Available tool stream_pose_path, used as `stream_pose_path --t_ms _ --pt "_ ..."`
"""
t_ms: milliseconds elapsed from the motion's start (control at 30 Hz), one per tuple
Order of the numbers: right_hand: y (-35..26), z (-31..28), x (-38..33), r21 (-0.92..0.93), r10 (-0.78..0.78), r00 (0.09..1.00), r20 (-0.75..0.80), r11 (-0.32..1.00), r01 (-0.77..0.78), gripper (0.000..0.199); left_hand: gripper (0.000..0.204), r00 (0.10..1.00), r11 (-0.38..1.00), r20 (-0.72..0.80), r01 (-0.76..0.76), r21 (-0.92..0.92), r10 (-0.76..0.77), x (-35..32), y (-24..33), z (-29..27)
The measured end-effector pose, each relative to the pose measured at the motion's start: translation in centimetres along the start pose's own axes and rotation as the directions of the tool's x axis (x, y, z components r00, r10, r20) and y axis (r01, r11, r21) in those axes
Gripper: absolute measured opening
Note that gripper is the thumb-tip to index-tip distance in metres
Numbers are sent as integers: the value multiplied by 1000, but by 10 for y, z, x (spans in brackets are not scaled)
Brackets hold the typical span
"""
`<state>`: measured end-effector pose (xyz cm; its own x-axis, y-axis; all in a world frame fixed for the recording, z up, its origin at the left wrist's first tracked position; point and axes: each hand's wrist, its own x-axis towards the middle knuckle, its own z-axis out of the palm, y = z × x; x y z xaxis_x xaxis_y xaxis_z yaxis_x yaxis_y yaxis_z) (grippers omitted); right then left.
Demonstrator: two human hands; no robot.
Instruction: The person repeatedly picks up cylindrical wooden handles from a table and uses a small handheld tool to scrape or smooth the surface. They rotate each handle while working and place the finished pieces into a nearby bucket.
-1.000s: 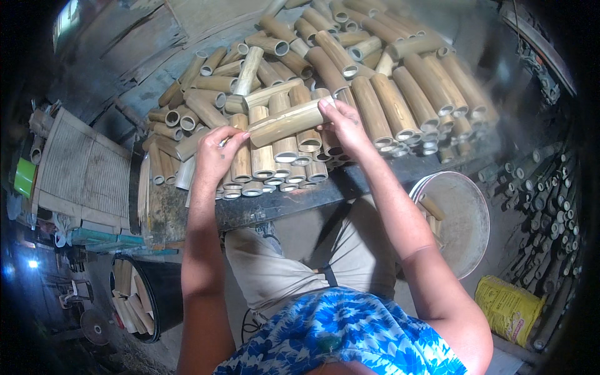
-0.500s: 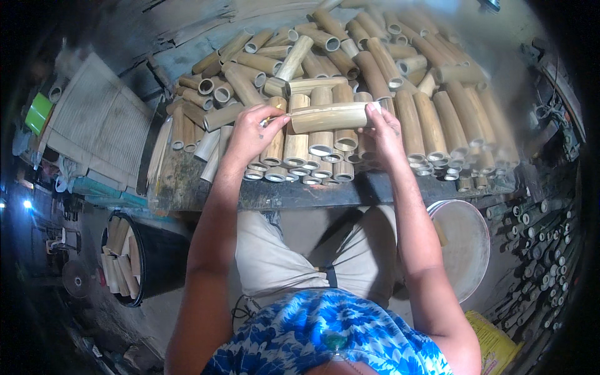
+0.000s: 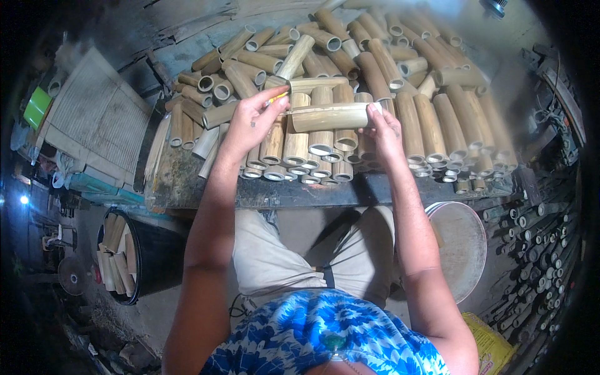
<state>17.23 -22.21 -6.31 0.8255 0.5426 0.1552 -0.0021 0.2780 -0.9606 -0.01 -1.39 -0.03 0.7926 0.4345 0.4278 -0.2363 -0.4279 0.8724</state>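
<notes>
A: What has changed in the last second?

B: The bamboo tube (image 3: 329, 117) the person holds crosswise has come level. A second ago it tilted, its left end lower. The view has also shifted, so the stack now sits higher in the picture.

A: And the hands?

B: The left hand (image 3: 253, 119) is closed around a yellow pencil (image 3: 277, 97) and touches the tube's left end. The right hand (image 3: 382, 128) grips the right end, fingers wrapped narrowly over the rim. The tube hangs just above the front row of the pile.

A: So what does that mean for the work?

B: As a judgement, the tube is steadied for the pencil tip, which is right at its end.

A: What lies around, left to right?

B: A ribbed board (image 3: 94, 125) at the far left, then a black bucket (image 3: 156, 256) of split strips on the floor. The dark bench (image 3: 187, 187) carries the stacked bamboo tubes (image 3: 431, 125), which crowd close under the hands. At the right stands a pale round basin (image 3: 465, 250), then a rack of thin canes (image 3: 537, 250).
</notes>
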Motion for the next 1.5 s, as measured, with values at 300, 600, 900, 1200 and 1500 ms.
stream_pose_path --t_ms 300,600,900,1200,1500 --pt "4 -4 3 -4 27 999 21 1000 -27 34 15 990 998 139 8 58 -16 18 -10 27" --pt "-3 1 -2 -23 5 1000 -10 1000 -5 33 17 995 990 96 15 141 -28 20 -16 30" --pt "-1 3 0 4 0 1000 -16 1000 0 32 17 994 983 100 17 182 -36 20 -11 30" --pt "-2 1 -1 -13 26 1000 -10 1000 -26 33 15 987 995 133 89 46 -94 23 -8 30" --pt "-6 2 -3 -49 21 1000 -11 999 -21 32 16 994 995 105 16 94 -26 25 -20 43"
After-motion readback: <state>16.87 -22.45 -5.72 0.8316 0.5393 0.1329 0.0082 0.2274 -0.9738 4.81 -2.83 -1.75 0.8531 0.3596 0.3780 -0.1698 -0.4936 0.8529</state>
